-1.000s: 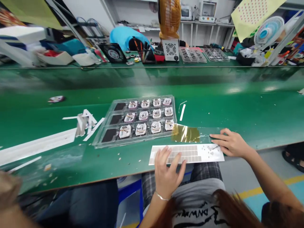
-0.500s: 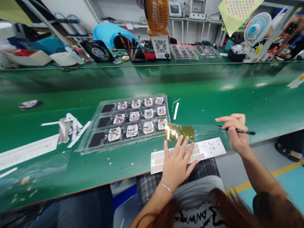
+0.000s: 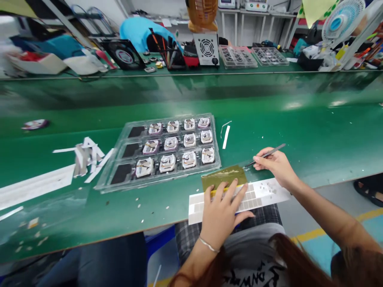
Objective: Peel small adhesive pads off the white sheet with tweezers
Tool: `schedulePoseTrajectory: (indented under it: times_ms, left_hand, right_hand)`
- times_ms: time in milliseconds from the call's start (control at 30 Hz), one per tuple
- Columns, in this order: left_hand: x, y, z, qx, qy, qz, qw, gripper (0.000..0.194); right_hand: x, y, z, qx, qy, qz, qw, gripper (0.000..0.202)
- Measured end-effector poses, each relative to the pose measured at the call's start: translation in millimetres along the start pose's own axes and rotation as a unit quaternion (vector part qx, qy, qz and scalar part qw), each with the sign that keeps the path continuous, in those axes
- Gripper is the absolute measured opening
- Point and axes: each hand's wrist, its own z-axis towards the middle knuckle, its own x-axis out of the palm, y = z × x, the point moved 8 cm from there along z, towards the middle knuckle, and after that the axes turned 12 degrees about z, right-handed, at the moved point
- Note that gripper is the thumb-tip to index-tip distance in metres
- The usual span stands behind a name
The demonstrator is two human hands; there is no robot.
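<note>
My left hand (image 3: 221,209) lies with fingers spread over a white sheet (image 3: 196,218) of small grey rectangles and the near edge of an amber film (image 3: 223,176). In my right hand (image 3: 277,165) are dark tweezers (image 3: 271,152), pinched between the fingers, their tips by the film's right corner. Small grey bits are scattered on the sheet's right end. Left of the film, a clear plastic tray (image 3: 173,177) holds several white square parts, with dark pads in its left column.
White strips (image 3: 86,157) and a long white sheet (image 3: 38,185) lie at the left. A narrow strip (image 3: 226,137) is right of the tray. Behind stand a power box (image 3: 206,48), more trays (image 3: 237,56) and a fan (image 3: 344,20).
My right hand has moved left, bringing the tweezers to the amber film. The film's far edge looks tilted differently and its glare has lessened. The view has shifted slightly.
</note>
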Motion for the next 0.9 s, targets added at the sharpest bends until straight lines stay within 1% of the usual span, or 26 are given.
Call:
schedulePoseTrajectory:
  times_ms: [167, 267, 333, 367, 400, 467, 500, 567, 633, 700, 733, 767, 800, 833, 900]
  left_hand:
    - [3.6, 5.6, 3.9, -0.029, -0.005, -0.013, 0.999, 0.055]
    - [7.3, 5.9, 1.9, -0.045, -0.013, -0.039, 0.998, 0.058]
    - [8.8, 2.3, -0.1, -0.029, -0.018, -0.046, 0.998, 0.062]
    - [8.1, 0.4, -1.8, -0.017, -0.021, -0.044, 0.999, 0.059]
    - [5.5, -1.1, -4.0, -0.004, -0.027, -0.042, 0.999, 0.051]
    - [-6.0, -1.9, -10.6, 0.022, -0.044, -0.042, 0.998, 0.034]
    - [-15.5, -0.3, -14.8, 0.031, -0.057, -0.045, 0.997, 0.031]
    - [-40.1, 5.3, -23.4, 0.043, -0.092, -0.046, 0.994, 0.034]
    - [-65.6, 13.2, -29.2, 0.036, -0.132, -0.043, 0.99, 0.04]
    - [-85.1, 21.0, -30.5, 0.003, -0.19, -0.047, 0.981, 0.053]
    - [-89.0, 24.0, -29.1, -0.024, -0.216, -0.047, 0.975, 0.058]
    - [-86.3, 25.7, -25.5, -0.053, -0.222, -0.043, 0.973, 0.062]
    - [-77.8, 25.2, -19.8, -0.074, -0.209, -0.036, 0.974, 0.063]
    - [-62.5, 22.7, -12.2, -0.086, -0.165, -0.028, 0.982, 0.062]
    - [-26.1, 12.9, 0.7, -0.07, -0.053, -0.018, 0.996, 0.056]
  right_hand:
    - [-2.0, -10.8, 11.4, 0.011, -0.032, 0.002, 0.999, 0.032]
    - [-3.0, -12.5, 15.4, 0.023, -0.032, 0.008, 0.999, 0.031]
    - [-1.3, -10.0, 18.6, 0.028, -0.026, 0.011, 0.999, 0.03]
    - [-0.1, -8.8, 20.4, 0.03, -0.022, 0.011, 0.999, 0.03]
    - [1.2, -8.1, 22.1, 0.033, -0.018, 0.012, 0.999, 0.03]
    - [2.8, -9.0, 24.9, 0.042, -0.011, 0.016, 0.999, 0.03]
    - [3.0, -10.3, 25.8, 0.047, -0.009, 0.021, 0.999, 0.03]
    - [2.4, -13.1, 26.6, 0.054, -0.007, 0.035, 0.998, 0.03]
    - [1.1, -14.8, 26.6, 0.06, -0.007, 0.054, 0.997, 0.03]
    - [-0.4, -14.0, 26.4, 0.069, -0.009, 0.074, 0.995, 0.03]
    - [-1.2, -12.1, 26.2, 0.073, -0.009, 0.083, 0.994, 0.031]
    - [-2.2, -8.7, 26.1, 0.076, -0.01, 0.093, 0.993, 0.031]
    - [-3.5, -3.8, 25.9, 0.074, -0.011, 0.102, 0.992, 0.031]
    - [-5.2, 2.8, 25.6, 0.068, -0.013, 0.112, 0.991, 0.031]
    - [-9.1, 18.1, 24.2, 0.044, -0.016, 0.129, 0.99, 0.03]
